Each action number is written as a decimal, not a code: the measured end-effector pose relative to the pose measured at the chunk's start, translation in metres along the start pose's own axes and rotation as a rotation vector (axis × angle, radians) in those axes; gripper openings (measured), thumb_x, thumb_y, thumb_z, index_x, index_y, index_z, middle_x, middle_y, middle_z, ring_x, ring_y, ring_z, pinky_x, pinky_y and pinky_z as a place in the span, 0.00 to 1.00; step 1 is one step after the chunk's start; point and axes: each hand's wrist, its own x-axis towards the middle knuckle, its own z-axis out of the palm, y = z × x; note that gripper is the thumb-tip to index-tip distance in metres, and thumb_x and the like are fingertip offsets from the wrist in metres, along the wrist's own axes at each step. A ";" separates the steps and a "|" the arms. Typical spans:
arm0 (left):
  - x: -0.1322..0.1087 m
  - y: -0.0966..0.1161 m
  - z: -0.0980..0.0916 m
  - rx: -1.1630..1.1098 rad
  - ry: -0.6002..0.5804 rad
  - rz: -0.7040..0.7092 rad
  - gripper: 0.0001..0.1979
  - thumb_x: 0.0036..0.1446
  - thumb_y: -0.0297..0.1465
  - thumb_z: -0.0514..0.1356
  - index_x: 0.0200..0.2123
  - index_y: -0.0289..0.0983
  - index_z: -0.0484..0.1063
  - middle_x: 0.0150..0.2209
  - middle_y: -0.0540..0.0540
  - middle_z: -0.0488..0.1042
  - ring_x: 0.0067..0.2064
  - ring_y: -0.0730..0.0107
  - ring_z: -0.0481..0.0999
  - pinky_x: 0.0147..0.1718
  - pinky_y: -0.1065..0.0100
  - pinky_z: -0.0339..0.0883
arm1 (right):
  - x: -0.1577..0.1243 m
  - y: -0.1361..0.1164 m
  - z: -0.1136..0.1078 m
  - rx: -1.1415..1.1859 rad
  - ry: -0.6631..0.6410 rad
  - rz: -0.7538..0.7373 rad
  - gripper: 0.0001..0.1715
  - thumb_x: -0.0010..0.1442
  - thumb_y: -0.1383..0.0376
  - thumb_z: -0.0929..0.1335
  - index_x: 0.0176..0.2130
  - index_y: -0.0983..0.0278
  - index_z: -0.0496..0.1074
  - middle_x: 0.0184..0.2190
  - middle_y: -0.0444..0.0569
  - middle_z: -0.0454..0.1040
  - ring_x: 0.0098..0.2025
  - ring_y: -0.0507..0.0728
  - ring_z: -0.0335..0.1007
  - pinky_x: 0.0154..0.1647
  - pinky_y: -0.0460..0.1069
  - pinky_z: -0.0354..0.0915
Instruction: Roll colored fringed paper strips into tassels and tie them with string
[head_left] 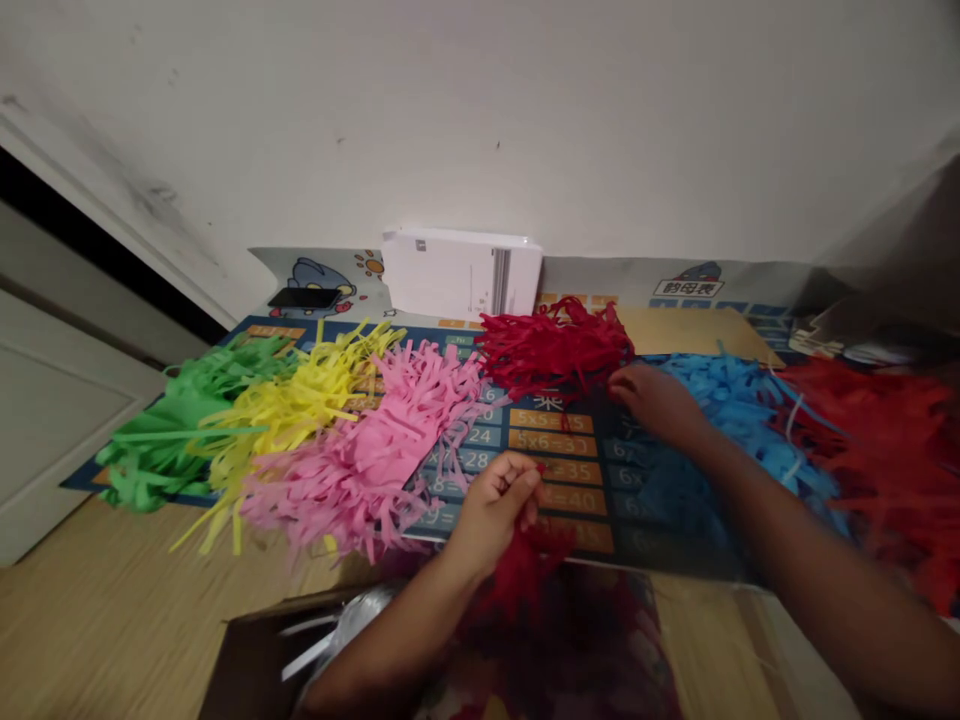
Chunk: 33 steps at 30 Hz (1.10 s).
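My left hand [496, 500] is closed in a pinch on a bunch of red paper strips [525, 570] that hangs below it, over the near edge of a multiplication-table mat [570, 470]. My right hand [656, 400] reaches forward with its fingers curled at the right edge of a red pile of paper strips [555, 345]; whether it grips any strips is hidden. Beside that wrist lies a blue pile of strips [739, 410].
Green [187, 420], yellow [300, 400] and pink [367, 450] strip piles lie in a row at the left. More red strips [892, 460] sit far right. A white paper stack [461, 272] and a black phone [304, 297] rest by the wall. A dark box [247, 660] is below.
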 end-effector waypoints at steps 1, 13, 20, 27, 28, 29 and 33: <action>0.001 0.000 0.000 0.013 0.003 0.004 0.22 0.51 0.48 0.68 0.32 0.36 0.67 0.23 0.53 0.73 0.18 0.81 0.63 0.18 0.76 0.55 | -0.011 -0.006 -0.005 0.065 0.027 0.027 0.09 0.61 0.67 0.67 0.40 0.63 0.78 0.35 0.50 0.79 0.37 0.58 0.74 0.37 0.50 0.66; -0.009 -0.003 0.014 0.549 -0.071 0.341 0.08 0.61 0.33 0.60 0.32 0.36 0.76 0.28 0.49 0.75 0.29 0.73 0.71 0.30 0.72 0.63 | -0.138 -0.117 0.019 1.280 0.193 0.335 0.09 0.50 0.58 0.77 0.34 0.57 0.80 0.34 0.45 0.79 0.37 0.56 0.76 0.39 0.50 0.72; -0.014 0.003 0.014 0.833 -0.148 0.594 0.06 0.63 0.29 0.60 0.34 0.36 0.77 0.30 0.47 0.79 0.32 0.70 0.76 0.33 0.71 0.66 | -0.147 -0.117 0.020 1.326 0.233 0.417 0.16 0.46 0.59 0.79 0.35 0.59 0.78 0.30 0.44 0.79 0.33 0.55 0.76 0.36 0.49 0.73; -0.017 0.009 0.008 1.141 -0.262 0.851 0.11 0.68 0.29 0.55 0.44 0.34 0.77 0.36 0.43 0.81 0.37 0.66 0.79 0.36 0.68 0.71 | -0.157 -0.111 0.018 1.068 0.244 0.356 0.13 0.50 0.57 0.78 0.34 0.59 0.78 0.31 0.46 0.79 0.34 0.56 0.77 0.37 0.50 0.73; -0.017 0.009 0.008 1.133 -0.268 0.853 0.11 0.68 0.29 0.54 0.44 0.35 0.76 0.37 0.43 0.81 0.37 0.67 0.79 0.37 0.68 0.72 | -0.158 -0.109 0.018 1.052 0.237 0.343 0.12 0.51 0.57 0.77 0.34 0.59 0.78 0.32 0.46 0.79 0.34 0.56 0.77 0.37 0.50 0.74; -0.017 0.008 0.008 1.116 -0.276 0.849 0.11 0.68 0.29 0.54 0.45 0.35 0.76 0.37 0.43 0.81 0.38 0.67 0.79 0.37 0.68 0.72 | -0.159 -0.107 0.019 1.045 0.231 0.341 0.12 0.51 0.57 0.77 0.34 0.59 0.78 0.31 0.46 0.80 0.33 0.56 0.77 0.36 0.50 0.74; -0.014 0.004 0.010 1.058 -0.298 0.818 0.12 0.69 0.30 0.54 0.43 0.36 0.77 0.36 0.44 0.81 0.37 0.68 0.80 0.36 0.69 0.73 | -0.161 -0.106 0.019 0.990 0.263 0.362 0.11 0.50 0.56 0.78 0.32 0.59 0.79 0.28 0.45 0.79 0.29 0.55 0.75 0.29 0.48 0.71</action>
